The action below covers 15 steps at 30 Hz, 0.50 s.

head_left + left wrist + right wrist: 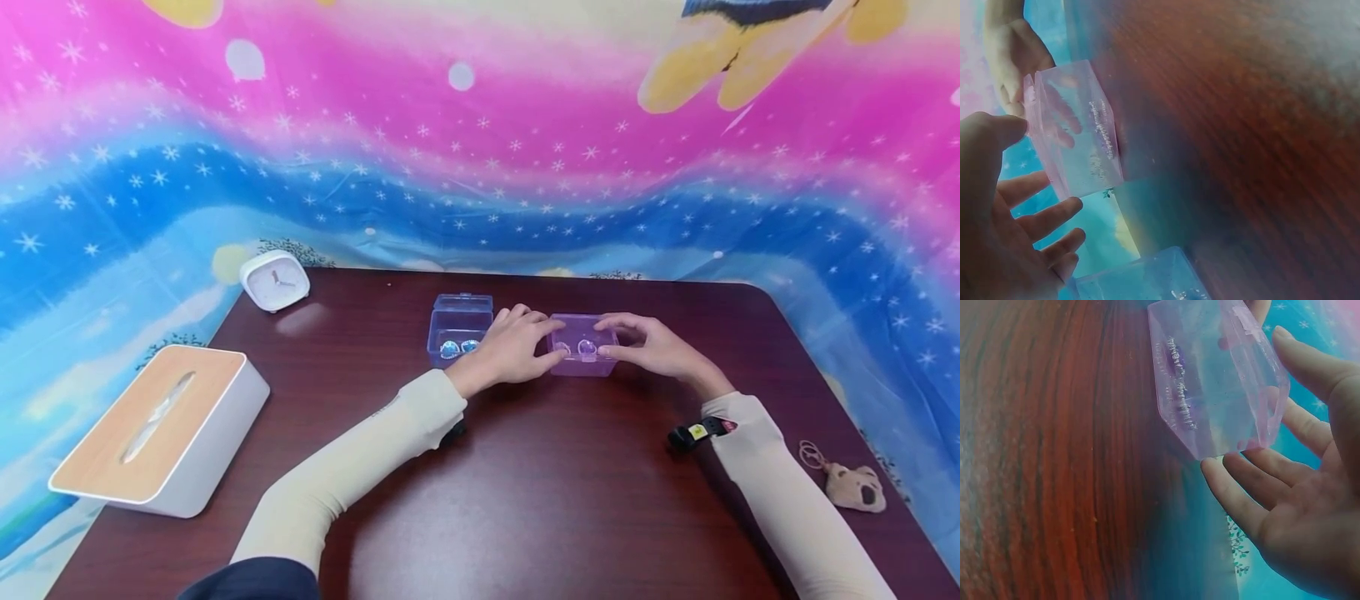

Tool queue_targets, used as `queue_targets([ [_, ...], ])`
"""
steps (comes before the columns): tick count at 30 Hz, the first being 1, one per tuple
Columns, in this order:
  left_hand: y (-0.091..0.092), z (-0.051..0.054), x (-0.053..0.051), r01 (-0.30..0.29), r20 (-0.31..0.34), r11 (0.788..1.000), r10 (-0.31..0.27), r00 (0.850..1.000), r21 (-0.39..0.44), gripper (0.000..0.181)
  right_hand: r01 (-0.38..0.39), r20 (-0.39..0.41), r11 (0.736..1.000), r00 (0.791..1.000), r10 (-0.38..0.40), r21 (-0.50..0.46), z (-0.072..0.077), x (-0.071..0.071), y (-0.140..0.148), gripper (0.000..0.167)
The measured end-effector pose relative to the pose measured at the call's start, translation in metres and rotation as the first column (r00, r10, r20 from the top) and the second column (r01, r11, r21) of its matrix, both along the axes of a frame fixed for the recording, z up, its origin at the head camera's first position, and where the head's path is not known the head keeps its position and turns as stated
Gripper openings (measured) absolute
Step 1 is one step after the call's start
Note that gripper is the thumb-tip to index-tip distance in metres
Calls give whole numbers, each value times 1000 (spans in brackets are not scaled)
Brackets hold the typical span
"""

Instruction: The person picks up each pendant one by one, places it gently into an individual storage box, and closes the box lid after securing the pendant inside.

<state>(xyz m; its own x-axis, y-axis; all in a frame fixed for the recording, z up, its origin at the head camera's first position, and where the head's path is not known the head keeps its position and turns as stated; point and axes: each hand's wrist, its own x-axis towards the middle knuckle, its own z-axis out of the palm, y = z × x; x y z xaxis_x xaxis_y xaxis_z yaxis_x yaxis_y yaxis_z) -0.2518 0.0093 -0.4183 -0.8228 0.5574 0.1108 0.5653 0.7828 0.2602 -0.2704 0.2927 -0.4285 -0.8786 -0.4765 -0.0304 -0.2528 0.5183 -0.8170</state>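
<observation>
A clear purple plastic box (583, 367) stands on the table with its lid seemingly down; purple gem pieces with sparkling rims (587, 347) show through it. My left hand (517, 343) is at its left side, the thumb by the front lid edge and the other fingers loosely extended by the side. At the right side, my right hand (651, 347) has its thumb near the front lid edge and its fingers reaching along the side and back. Left of these, partly behind my left hand, a blue plastic box (459, 323) has its lid raised and blue gem pieces (450, 349) inside.
A white clock (275, 281) stands at the table's back left corner. Nearer on the left is a tissue box (217, 442) with a wood-look top. A bear-shaped keychain (853, 487) lies by the right edge. Patterned cloth (480, 183) hangs around the dark wooden table (555, 500).
</observation>
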Motion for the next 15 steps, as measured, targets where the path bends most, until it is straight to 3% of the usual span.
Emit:
queue_targets([
  [7,2,2,-1,3,12,1000,-3,1000,-8,59,5,26,1000,1000,-5,3,-2,0,2,50],
  [15,1,3,-1,1,26,1000,-1,1000,-13,60,35,112,998,993,-30,-46,-5,2,2,54],
])
